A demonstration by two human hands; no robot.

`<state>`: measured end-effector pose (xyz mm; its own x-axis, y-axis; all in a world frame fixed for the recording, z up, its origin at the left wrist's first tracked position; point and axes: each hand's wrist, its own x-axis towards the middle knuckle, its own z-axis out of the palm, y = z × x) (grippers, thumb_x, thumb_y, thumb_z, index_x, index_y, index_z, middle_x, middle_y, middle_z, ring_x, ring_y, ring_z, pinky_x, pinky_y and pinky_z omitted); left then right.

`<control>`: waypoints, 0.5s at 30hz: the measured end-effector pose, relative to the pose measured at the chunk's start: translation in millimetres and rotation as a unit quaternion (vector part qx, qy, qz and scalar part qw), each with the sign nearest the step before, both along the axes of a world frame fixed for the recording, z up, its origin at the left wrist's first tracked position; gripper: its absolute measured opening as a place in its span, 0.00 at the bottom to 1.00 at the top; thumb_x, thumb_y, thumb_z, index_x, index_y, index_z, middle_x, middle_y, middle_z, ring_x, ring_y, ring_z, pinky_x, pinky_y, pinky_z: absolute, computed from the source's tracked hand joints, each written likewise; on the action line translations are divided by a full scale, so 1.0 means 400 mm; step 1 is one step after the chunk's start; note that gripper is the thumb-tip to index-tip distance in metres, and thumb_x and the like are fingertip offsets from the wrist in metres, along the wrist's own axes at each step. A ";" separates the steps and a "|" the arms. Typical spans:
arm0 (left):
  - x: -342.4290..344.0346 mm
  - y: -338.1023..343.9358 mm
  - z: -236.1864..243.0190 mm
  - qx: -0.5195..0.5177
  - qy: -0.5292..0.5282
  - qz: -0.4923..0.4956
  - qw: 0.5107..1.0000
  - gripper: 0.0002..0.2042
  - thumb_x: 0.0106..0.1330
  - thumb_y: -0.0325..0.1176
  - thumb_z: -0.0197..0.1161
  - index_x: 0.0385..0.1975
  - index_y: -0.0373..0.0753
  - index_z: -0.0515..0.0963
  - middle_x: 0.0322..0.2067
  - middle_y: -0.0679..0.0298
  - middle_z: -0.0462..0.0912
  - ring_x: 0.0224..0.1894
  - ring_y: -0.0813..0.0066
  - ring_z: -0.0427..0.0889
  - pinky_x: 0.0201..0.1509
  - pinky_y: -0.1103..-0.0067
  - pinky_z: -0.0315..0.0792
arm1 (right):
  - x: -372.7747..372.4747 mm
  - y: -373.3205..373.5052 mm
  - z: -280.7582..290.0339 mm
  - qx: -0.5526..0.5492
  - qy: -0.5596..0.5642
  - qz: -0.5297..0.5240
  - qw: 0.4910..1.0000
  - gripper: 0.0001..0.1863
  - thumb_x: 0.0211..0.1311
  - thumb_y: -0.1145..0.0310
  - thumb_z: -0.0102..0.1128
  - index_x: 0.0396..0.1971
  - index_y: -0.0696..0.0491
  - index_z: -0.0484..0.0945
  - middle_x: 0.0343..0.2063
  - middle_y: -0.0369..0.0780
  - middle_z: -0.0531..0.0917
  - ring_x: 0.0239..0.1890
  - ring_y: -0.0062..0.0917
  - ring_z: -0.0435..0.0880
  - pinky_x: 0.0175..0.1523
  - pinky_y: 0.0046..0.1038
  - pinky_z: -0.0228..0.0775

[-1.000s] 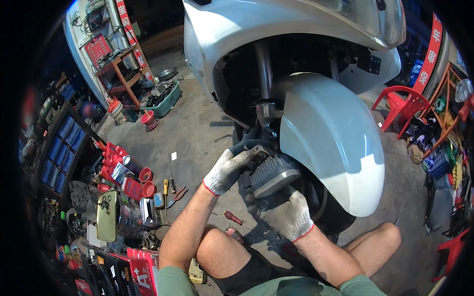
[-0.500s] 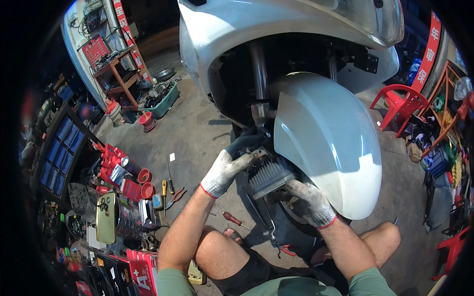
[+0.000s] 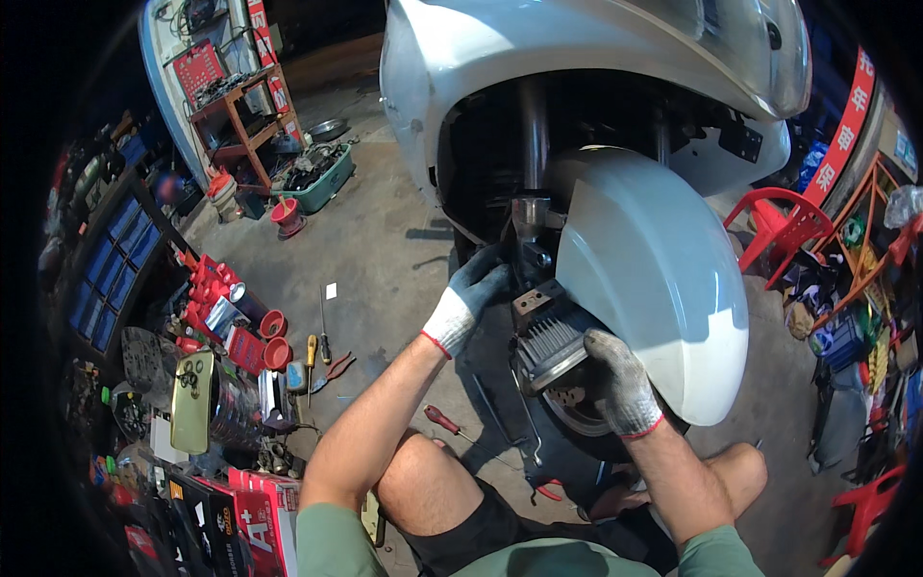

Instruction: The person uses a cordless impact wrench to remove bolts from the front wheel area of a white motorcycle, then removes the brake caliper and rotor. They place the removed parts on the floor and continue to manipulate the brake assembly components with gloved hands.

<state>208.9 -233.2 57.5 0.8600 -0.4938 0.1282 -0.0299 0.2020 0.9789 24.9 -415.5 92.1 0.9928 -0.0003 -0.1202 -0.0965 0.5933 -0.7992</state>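
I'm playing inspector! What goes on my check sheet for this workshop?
Surface: grey, stained floor.
Job's things: finned part beside the white fender; shiny fork above.
Clutter: red screwdriver, yellow screwdriver and pliers on the floor; red bottles to the left.
Grips: both gloved; right grip holds the finned part's right end; left grip is near the fork's lower end, fingertips unclear.
Cables: a thin bent line below the finned part; cable or rod, cannot tell.
Surroundings: shelf and green tub at back left, red chair at right.

Wht chars on R-side red banner [image 3: 840, 142], lg letter on red box [image 3: 254, 519]
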 end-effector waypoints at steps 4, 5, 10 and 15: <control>-0.036 -0.002 0.042 -0.023 0.053 -0.030 0.998 0.27 0.77 0.39 0.56 0.71 0.32 0.65 0.61 0.52 0.77 0.61 0.64 0.78 0.69 0.68 0.72 | -0.008 -0.032 -0.011 -0.032 0.070 -0.065 0.995 0.15 0.71 0.63 0.55 0.49 0.56 0.79 0.44 0.42 0.85 0.44 0.28 0.85 0.52 0.31 0.79; -0.035 0.003 0.038 -0.008 0.035 -0.029 0.999 0.26 0.77 0.39 0.56 0.70 0.32 0.66 0.60 0.53 0.78 0.60 0.64 0.79 0.68 0.68 0.72 | -0.006 -0.035 -0.008 -0.027 0.074 -0.075 0.994 0.14 0.70 0.64 0.57 0.49 0.56 0.80 0.43 0.41 0.85 0.44 0.29 0.85 0.51 0.31 0.79; -0.032 -0.009 0.005 0.023 -0.041 -0.019 0.999 0.22 0.77 0.40 0.56 0.64 0.33 0.72 0.53 0.55 0.80 0.55 0.67 0.81 0.63 0.70 0.76 | -0.012 -0.078 -0.040 0.018 0.033 -0.178 0.983 0.23 0.69 0.66 0.54 0.61 0.58 0.72 0.56 0.50 0.80 0.56 0.44 0.82 0.61 0.49 0.78; -0.042 -0.015 0.022 0.019 -0.045 -0.005 0.999 0.20 0.77 0.41 0.56 0.61 0.35 0.74 0.52 0.56 0.80 0.54 0.68 0.81 0.59 0.69 0.78 | -0.015 -0.056 0.001 0.085 0.010 -0.210 0.974 0.24 0.70 0.65 0.54 0.63 0.57 0.70 0.57 0.49 0.80 0.58 0.45 0.82 0.63 0.50 0.77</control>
